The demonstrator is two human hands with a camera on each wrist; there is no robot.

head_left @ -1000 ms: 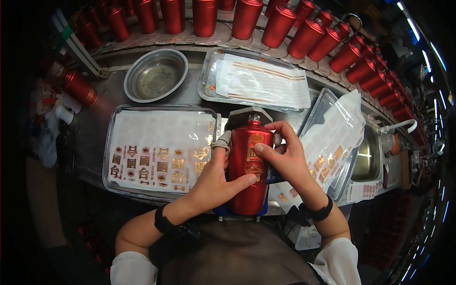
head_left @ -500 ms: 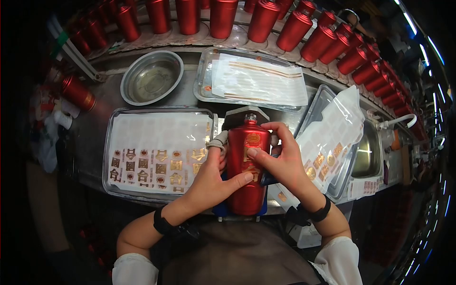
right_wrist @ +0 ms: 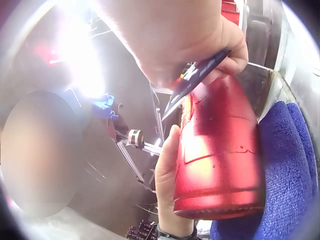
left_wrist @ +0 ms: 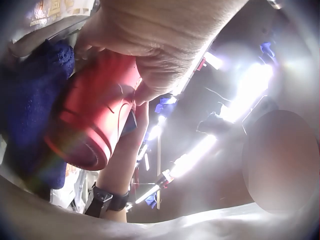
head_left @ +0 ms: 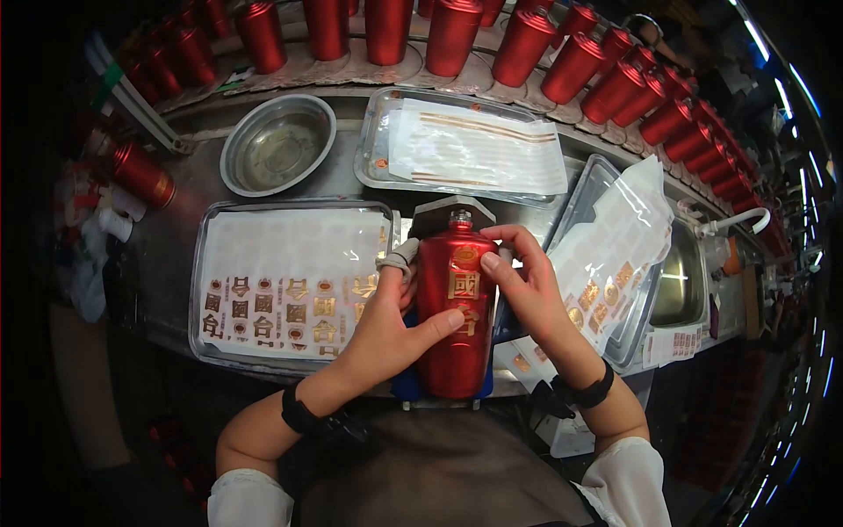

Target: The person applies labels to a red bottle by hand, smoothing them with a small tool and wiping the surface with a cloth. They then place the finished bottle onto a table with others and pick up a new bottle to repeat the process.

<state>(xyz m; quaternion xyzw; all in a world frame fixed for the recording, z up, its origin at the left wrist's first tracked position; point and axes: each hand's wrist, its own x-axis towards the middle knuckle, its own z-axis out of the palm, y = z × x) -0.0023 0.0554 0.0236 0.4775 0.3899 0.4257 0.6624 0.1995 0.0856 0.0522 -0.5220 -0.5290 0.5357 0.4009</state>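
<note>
A red bottle (head_left: 452,369) with gold characters and a gold emblem lies in front of the person, its neck pointing away. The left hand (head_left: 395,325) grips its left side, thumb across the lower gold character; a pale wrap covers one finger. At the upper right side the right hand (head_left: 531,294) holds the bottle, thumb beside the emblem. The right wrist view shows a dark flat blade-like tool (right_wrist: 197,80) at the right hand (right_wrist: 175,40). Blue cloth (right_wrist: 287,165) lies under the bottle (right_wrist: 220,160). In the left wrist view the left hand (left_wrist: 150,45) covers part of the bottle (left_wrist: 95,115).
A tray (head_left: 200,299) with a sheet of gold stickers is at the left, a metal bowl (head_left: 233,167) behind it. Two more trays with sheets (head_left: 483,145) stand behind and right, near a sink (head_left: 680,290). Several red bottles (head_left: 386,35) line the back.
The right thumb has moved up and right from the upper gold character, uncovering it. The left hand and the held bottle have shifted slightly left. The bottles at the back have moved right.
</note>
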